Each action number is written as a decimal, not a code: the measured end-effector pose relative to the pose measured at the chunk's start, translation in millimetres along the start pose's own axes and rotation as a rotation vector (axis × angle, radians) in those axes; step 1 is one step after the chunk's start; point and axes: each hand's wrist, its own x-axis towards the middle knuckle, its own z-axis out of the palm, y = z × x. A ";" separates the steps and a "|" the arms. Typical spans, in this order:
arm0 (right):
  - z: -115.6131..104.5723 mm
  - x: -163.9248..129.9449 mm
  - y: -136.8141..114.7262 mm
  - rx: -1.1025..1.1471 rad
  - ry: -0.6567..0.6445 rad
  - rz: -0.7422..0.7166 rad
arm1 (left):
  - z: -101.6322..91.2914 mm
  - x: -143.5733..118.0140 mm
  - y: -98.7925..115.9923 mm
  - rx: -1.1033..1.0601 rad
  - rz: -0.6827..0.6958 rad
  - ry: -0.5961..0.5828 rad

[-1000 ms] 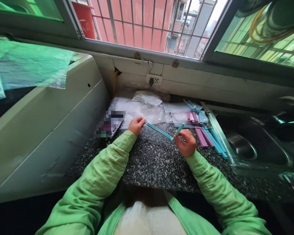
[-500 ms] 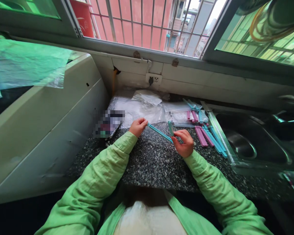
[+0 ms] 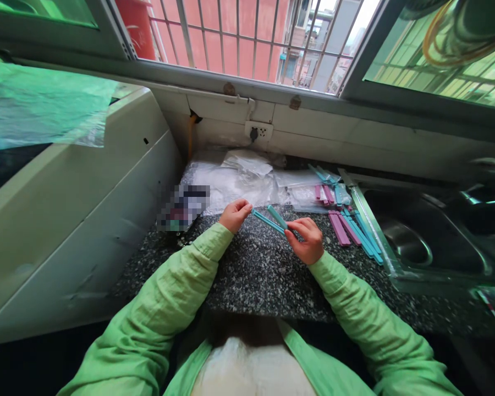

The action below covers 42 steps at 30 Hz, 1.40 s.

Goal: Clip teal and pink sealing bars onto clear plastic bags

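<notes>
Got the teal clip (image 3: 270, 218) pinched at both ends, just above the speckled tabletop (image 3: 256, 275). It's hinged, and the two arms sit in a narrow V, upper arm angled close over the lower one. My left hand (image 3: 234, 214) has a tight grip on the far left tip, fingers curled round it. My right hand (image 3: 307, 240) holds the hinge end, thumb and fingertips closed on it. Just right of that hand lies a bunch of pink and blue clips (image 3: 352, 228), next to the sink (image 3: 412, 247). Clear plastic bags (image 3: 239, 179) are piled behind, under the window, with a phone (image 3: 183, 206) off to the left.
</notes>
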 end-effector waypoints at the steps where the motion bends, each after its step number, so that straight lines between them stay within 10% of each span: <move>1: 0.3 -0.1 0.3 -0.004 -0.008 0.001 | 0.1 -0.2 0.1 0.010 0.005 -0.003; 42: 8.4 -3.1 1.9 -0.152 -0.193 -0.028 | 2.3 -3.9 1.7 0.159 0.057 -0.050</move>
